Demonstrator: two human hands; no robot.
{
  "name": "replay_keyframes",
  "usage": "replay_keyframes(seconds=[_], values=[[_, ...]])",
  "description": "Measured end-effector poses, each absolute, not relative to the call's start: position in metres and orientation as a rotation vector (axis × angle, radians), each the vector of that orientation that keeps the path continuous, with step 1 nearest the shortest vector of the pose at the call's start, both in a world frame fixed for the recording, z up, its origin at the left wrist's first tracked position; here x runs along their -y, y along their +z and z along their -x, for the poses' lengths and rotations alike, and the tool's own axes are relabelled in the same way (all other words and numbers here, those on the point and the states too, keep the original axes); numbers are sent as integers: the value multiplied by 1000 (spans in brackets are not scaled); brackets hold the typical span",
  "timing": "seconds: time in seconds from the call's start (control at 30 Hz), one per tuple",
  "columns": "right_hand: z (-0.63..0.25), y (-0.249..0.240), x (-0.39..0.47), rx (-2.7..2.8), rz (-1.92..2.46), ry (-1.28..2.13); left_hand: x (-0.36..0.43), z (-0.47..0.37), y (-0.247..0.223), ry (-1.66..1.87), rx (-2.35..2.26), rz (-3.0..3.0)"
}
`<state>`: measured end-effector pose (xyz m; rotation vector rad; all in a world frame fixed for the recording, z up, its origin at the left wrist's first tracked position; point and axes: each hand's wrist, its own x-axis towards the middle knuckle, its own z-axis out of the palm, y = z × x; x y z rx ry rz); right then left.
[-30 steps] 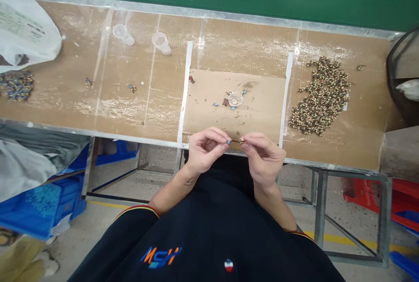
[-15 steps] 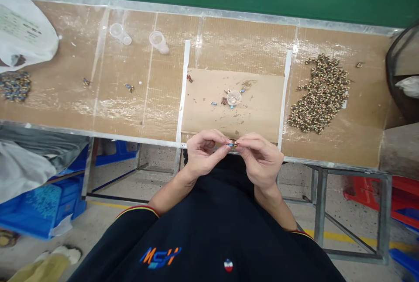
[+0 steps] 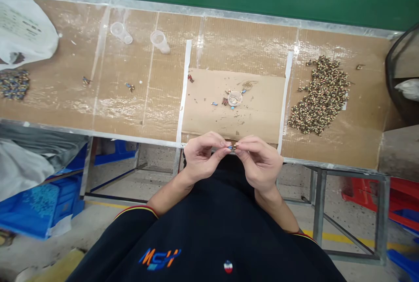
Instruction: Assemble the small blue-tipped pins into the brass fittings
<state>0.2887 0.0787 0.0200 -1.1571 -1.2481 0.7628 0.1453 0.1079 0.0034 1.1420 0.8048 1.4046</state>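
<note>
Between the fingertips of both hands is a small blue and dark part, just off the front edge of the table. My left hand pinches its blue end. On the other end, the thumb and forefinger of my right hand are closed. Beyond the hands lies a brown paper sheet, with a small clear cup on it. Dark red pieces and a few blue ones lie around the cup. The small part's details are too tiny to tell.
A large pile of small brown and cream parts is on the right. At the far left lie a pile of blue and cream parts and a white bag. Two clear cups stand toward the back. Metal legs support the table.
Both hands keep their pinch on the small part, which has tilted slightly. The whole view has shifted a little.
</note>
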Motion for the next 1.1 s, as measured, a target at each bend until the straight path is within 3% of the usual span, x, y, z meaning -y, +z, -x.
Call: replay_keyframes(seconds=[0.6, 1.1], values=[[-290, 19, -76, 1200, 1054, 879, -114, -143, 7, 1476, -673, -1608], [-296, 9, -80, 1287, 1047, 809, -115, -143, 5, 1448, -690, -1624]])
